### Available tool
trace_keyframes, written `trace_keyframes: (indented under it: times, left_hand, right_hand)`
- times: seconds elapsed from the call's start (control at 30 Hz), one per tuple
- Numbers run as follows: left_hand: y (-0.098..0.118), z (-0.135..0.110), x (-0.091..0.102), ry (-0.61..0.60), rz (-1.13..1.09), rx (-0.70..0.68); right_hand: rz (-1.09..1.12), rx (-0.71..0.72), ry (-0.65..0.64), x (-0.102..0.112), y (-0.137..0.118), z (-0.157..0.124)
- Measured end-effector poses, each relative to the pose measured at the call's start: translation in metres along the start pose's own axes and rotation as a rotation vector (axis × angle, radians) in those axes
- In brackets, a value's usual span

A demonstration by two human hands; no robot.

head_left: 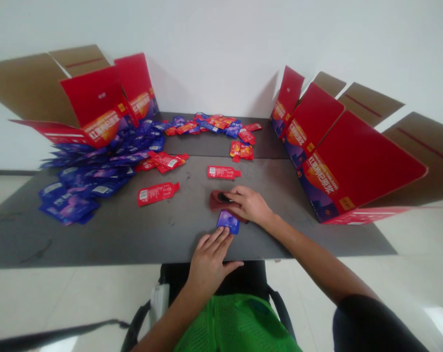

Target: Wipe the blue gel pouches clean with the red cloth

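Note:
My left hand [211,259] lies near the table's front edge, its fingers stretched out and their tips resting on a small blue-purple sachet [228,221]. Just beyond, my right hand [252,204] is closed on a dark red cloth [216,201], with a small black object [224,197] under its fingertips; its exact kind is unclear. The cloth meets the sachet's far edge. A red sachet [223,172] lies flat behind the cloth, and another red sachet [158,193] is off to the left.
An open red carton [107,117] stands at the left beside a heap of blue sachets [96,183]. Large open red cartons [364,156] line the right side. Mixed red and blue sachets [210,122] lie along the back, before a white wall [214,58].

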State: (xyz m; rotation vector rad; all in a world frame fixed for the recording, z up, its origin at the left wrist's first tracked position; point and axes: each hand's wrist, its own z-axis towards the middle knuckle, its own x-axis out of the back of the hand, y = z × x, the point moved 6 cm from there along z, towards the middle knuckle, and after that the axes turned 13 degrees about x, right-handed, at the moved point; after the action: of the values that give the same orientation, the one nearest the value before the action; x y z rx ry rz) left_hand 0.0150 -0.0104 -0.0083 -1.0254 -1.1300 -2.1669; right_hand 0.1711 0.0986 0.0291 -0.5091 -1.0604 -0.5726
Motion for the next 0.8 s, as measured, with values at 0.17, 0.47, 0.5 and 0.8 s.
trace_keyframes:
  times: [0.17,0.47,0.5,0.8]
  left_hand:
    - [0.000,0.000,0.001,0.003,0.001,0.011]
    - [-0.001,0.001,0.000,-0.024,-0.006,0.015]
    - [-0.001,0.001,0.001,-0.018,-0.007,0.013]
    - [-0.002,0.000,-0.002,-0.005,0.000,0.025]
  right_hand:
    - [-0.074,-0.039,0.069,0.029,0.004,0.010]
    - [0.013,-0.006,0.019,-0.001,0.003,-0.001]
    - [-0.025,-0.041,0.024,0.004,0.015,0.003]
    - [0.084,0.112,-0.030,0.005,-0.047,-0.005]
